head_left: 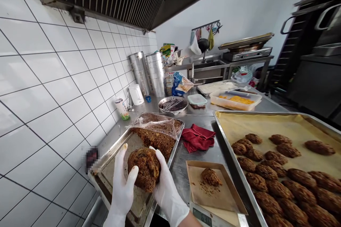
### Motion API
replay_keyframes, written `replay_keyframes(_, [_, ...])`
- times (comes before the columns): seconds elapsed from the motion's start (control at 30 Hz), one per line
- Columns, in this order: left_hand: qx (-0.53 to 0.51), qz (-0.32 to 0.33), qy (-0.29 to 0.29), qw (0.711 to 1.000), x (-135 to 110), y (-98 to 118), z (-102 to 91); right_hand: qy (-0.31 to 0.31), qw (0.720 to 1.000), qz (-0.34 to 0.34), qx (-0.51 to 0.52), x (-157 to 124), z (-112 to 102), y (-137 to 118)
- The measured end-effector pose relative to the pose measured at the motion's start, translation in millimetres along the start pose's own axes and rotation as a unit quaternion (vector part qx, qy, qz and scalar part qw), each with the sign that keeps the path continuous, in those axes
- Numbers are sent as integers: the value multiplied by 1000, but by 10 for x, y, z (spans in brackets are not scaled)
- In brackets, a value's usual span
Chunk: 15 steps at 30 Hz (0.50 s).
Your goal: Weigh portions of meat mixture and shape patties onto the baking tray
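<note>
Both my hands wear white gloves and cup a large brown crumbly lump of mixture [144, 168] between them. My left hand [123, 184] presses its left side, my right hand [165, 181] wraps its right side. The lump is held above a metal tray [112, 163] that holds more of the brown mixture [157, 133] under loose plastic film. To the right a small brown portion [211, 176] lies on a paper-lined pan on a digital scale [210, 216].
A big baking tray [226, 142] with parchment carries several shaped brown pieces at right. A red cloth [197, 137] lies on the steel counter. Further back stand a bowl [173, 104], plastic containers [236, 99], steel canisters [149, 72] and a white jug [136, 94]. Tiled wall at left.
</note>
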<state>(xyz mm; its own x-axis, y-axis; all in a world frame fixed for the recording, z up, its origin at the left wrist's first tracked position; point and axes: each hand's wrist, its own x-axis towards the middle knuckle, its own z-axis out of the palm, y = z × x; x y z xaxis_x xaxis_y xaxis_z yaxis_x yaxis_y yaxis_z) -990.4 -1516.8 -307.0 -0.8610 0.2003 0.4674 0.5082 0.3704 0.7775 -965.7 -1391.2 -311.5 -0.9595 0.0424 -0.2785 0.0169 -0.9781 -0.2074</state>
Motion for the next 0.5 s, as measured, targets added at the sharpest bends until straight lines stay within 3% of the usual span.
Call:
replay_keyframes(0.07, [-6,5,7,1000,-101,-62,33,-14,999,33,37,-72,-71,-2])
replay_keyframes(0.17, [17,66,73,995,-251,-77,130,-47,995,81,22,-216,-180,42])
replay_keyframes(0.33, [62,116,137,982,-323,93,207,40,990,-87,-107,-387,-224,23])
replay_keyframes(0.43, [90,119,134,980,-350,218,189,-19,999,-6,-50,-516,-233,-65])
replay_keyframes(0.5, [79,118,91,986,-410,301,189,-57,998,38,8,-651,-262,-120])
